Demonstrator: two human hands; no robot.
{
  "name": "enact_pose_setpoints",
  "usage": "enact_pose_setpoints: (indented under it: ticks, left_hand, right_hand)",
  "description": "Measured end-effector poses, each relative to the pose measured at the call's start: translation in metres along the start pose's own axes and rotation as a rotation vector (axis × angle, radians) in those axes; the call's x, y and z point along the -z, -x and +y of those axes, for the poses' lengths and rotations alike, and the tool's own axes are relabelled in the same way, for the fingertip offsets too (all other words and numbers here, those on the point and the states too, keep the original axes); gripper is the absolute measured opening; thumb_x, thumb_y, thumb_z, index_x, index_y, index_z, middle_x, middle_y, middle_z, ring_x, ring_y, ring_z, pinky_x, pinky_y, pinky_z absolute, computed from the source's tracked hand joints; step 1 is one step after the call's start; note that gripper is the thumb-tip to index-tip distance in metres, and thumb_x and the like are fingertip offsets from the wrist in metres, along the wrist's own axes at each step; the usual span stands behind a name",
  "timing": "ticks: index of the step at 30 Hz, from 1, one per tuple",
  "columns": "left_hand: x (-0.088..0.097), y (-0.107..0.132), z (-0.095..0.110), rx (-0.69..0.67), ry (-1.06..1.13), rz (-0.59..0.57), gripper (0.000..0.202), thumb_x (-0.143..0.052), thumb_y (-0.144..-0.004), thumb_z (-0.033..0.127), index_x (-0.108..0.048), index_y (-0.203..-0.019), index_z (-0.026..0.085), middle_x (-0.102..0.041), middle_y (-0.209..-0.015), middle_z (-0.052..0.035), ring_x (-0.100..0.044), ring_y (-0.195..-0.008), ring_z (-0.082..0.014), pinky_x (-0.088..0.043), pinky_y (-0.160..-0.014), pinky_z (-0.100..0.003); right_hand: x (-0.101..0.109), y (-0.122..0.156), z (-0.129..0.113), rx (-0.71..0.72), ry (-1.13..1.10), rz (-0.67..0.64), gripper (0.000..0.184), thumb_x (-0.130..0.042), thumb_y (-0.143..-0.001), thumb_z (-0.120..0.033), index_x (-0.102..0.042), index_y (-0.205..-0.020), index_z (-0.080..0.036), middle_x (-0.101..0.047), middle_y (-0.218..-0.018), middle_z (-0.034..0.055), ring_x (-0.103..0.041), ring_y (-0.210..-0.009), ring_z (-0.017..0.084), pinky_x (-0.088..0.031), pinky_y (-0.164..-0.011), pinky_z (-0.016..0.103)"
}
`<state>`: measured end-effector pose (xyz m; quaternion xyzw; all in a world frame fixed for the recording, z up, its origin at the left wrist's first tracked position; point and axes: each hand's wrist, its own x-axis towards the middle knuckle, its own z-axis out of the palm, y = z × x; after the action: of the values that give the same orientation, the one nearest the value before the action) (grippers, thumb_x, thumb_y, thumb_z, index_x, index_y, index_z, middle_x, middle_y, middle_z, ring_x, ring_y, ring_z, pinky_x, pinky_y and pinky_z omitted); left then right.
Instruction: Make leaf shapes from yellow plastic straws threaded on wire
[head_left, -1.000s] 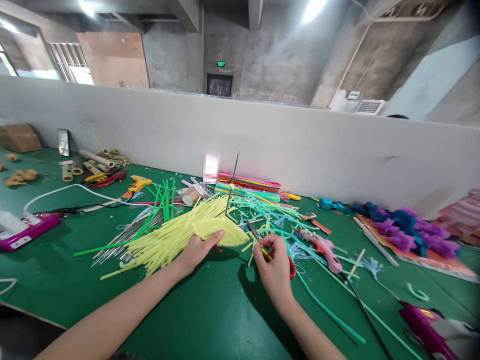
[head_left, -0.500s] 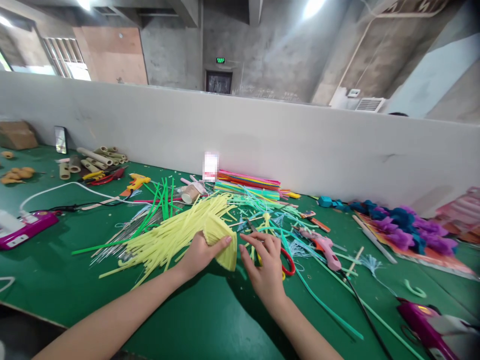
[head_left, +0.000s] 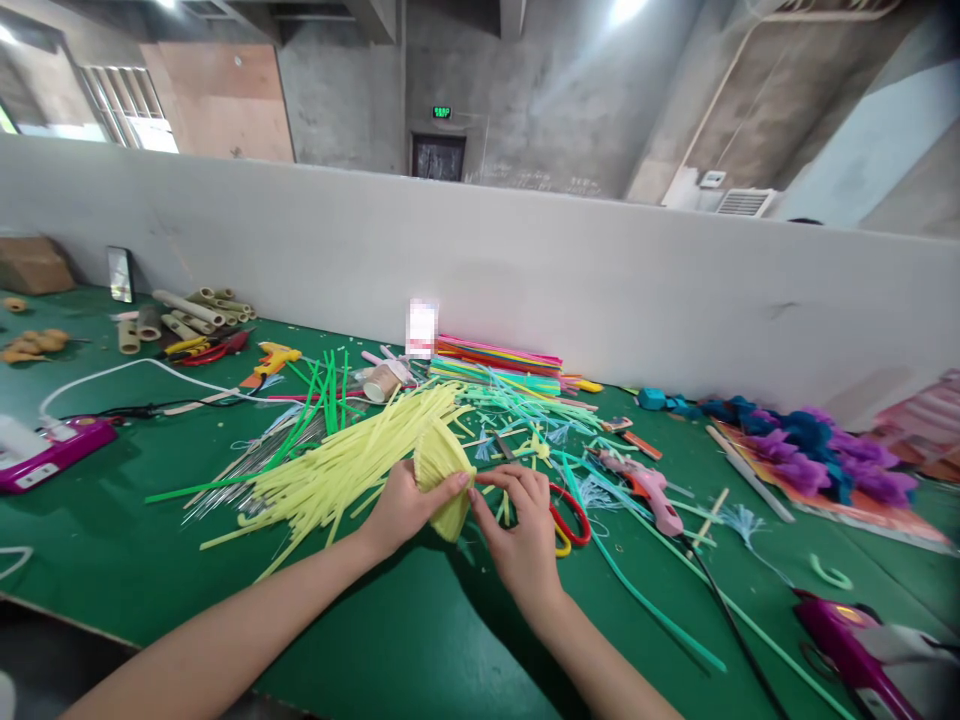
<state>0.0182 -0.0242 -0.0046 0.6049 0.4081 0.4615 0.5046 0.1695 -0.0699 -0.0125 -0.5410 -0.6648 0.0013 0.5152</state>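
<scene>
My left hand (head_left: pixel 405 510) is closed around a pale yellow, fan-shaped piece (head_left: pixel 444 480), which looks made of chenille stems laid side by side. Its thumb presses on the near face. At the piece's right edge, my right hand (head_left: pixel 521 530) pinches with thumb and forefinger; the exact bit between the tips is too small to make out. Loose yellow chenille stems (head_left: pixel 337 460) lie in a heap behind and left of my left hand. Scissors (head_left: pixel 574 515) with red and yellow handles rest just right of my right hand, which partly hides them.
A pink glue gun (head_left: pixel 656 495) with a black cord lies to the right, among mint-green stems (head_left: pixel 660 625). Farther left are a yellow glue gun (head_left: pixel 277 357) and bamboo pieces (head_left: pixel 202 312). Power strips (head_left: pixel 56 455) sit at both sides. A white partition (head_left: pixel 637 290) closes off the back.
My right hand has moved slightly left and its fingertips have closed onto the yellow piece's edge. The yellow piece has turned a little in my left hand, its top tilting away.
</scene>
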Motion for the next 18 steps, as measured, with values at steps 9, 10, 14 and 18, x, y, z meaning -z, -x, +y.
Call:
enact_pose_setpoints:
  ticks: [9,10,14,18]
  left_hand:
    - [-0.0029,-0.0002,-0.0004,-0.046,-0.012,0.03,0.036,-0.069,-0.072,0.045,-0.068,-0.081,0.01,-0.069,-0.073,-0.0058,-0.062,-0.065,-0.0187,-0.049,-0.058,-0.025]
    - [-0.0031,-0.0002,-0.0002,-0.047,-0.014,0.032,0.035,-0.069,-0.072,0.045,-0.068,-0.08,0.011,-0.069,-0.072,-0.0053,-0.062,-0.065,-0.0183,-0.049,-0.058,-0.025]
    - [-0.003,-0.0011,0.0022,-0.029,0.015,0.052,0.032,-0.068,-0.073,0.044,-0.066,-0.079,0.013,-0.068,-0.072,-0.0037,-0.061,-0.065,-0.0175,-0.049,-0.058,-0.024]
    - [-0.0023,-0.0018,0.0059,0.011,0.067,0.068,0.032,-0.069,-0.073,0.044,-0.065,-0.08,0.013,-0.068,-0.075,-0.0038,-0.062,-0.067,-0.0175,-0.05,-0.06,-0.024]
  right_hand:
    - [-0.0029,0.0041,-0.0031,-0.03,-0.032,-0.02,0.01,-0.061,-0.083,-0.028,-0.065,-0.092,-0.023,-0.058,-0.095,0.0064,-0.051,-0.095,0.024,-0.044,-0.084,0.042]
    - [-0.0029,0.0045,-0.0032,-0.021,-0.028,-0.023,0.011,-0.061,-0.083,-0.027,-0.064,-0.093,-0.023,-0.058,-0.095,0.0063,-0.051,-0.096,0.024,-0.044,-0.085,0.042]
    - [-0.0027,0.0055,-0.0042,0.01,0.006,-0.046,0.017,-0.06,-0.084,-0.025,-0.064,-0.101,-0.025,-0.056,-0.098,0.0065,-0.05,-0.097,0.024,-0.044,-0.087,0.043]
    - [-0.0015,0.0062,-0.0064,0.024,0.042,-0.045,0.022,-0.057,-0.085,-0.023,-0.062,-0.107,-0.025,-0.055,-0.102,0.0072,-0.049,-0.098,0.024,-0.043,-0.087,0.043]
